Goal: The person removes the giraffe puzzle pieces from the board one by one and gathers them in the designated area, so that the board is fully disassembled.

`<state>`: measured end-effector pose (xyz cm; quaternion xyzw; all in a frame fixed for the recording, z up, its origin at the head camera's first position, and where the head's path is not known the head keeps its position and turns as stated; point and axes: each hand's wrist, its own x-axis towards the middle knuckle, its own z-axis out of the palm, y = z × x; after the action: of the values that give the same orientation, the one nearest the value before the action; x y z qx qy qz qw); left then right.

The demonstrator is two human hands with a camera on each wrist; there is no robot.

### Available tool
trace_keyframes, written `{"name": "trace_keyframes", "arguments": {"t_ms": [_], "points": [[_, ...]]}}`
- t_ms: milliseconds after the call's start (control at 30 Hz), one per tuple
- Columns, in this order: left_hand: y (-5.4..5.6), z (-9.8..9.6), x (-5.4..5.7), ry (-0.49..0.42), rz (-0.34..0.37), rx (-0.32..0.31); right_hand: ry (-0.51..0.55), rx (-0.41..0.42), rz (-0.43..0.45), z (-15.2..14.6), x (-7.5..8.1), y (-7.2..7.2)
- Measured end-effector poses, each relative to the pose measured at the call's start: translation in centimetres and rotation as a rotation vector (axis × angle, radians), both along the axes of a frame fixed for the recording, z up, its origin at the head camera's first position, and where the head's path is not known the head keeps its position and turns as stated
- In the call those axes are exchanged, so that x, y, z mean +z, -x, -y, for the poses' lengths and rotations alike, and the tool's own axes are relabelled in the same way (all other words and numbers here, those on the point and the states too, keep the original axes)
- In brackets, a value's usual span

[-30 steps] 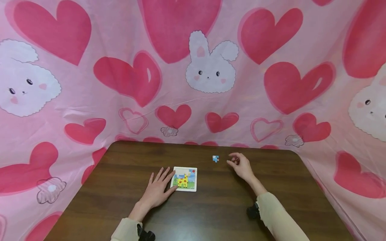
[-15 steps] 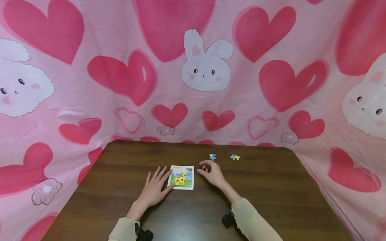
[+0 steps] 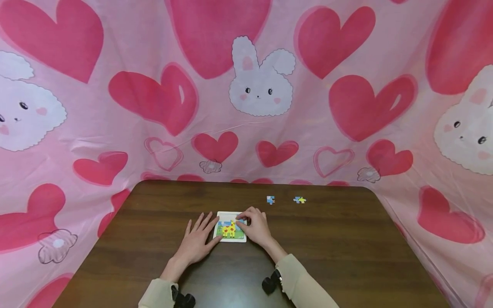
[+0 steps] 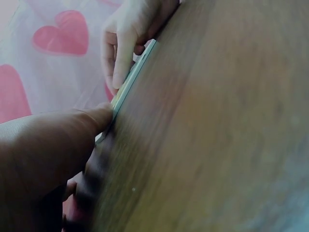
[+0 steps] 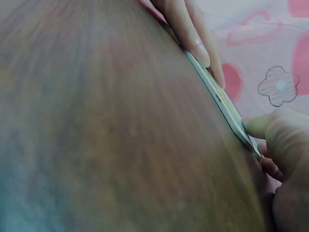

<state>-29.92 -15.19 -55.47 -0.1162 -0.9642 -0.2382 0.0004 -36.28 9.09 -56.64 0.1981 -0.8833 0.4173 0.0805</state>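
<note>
Head view: left hand [image 3: 197,243] spread against the puzzle [image 3: 228,233]; cannot tell if right hand [image 3: 256,226] pinches anything; best press gently with 1 fingertip.

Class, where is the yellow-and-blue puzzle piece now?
In the head view, the yellow-and-blue piece lies near the far edge of the table, right of the blue-white piece and beyond the right hand.
</note>
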Motion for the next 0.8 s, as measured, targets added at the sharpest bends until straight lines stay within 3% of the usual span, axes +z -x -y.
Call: {"name": "trace_keyframes", "arguments": {"t_ms": [800], "points": [[0.1, -0.3, -1.0, -0.048, -0.056, 0.005, 0.142, -0.006, -0.039, -0.7, -0.5, -0.3]]}}
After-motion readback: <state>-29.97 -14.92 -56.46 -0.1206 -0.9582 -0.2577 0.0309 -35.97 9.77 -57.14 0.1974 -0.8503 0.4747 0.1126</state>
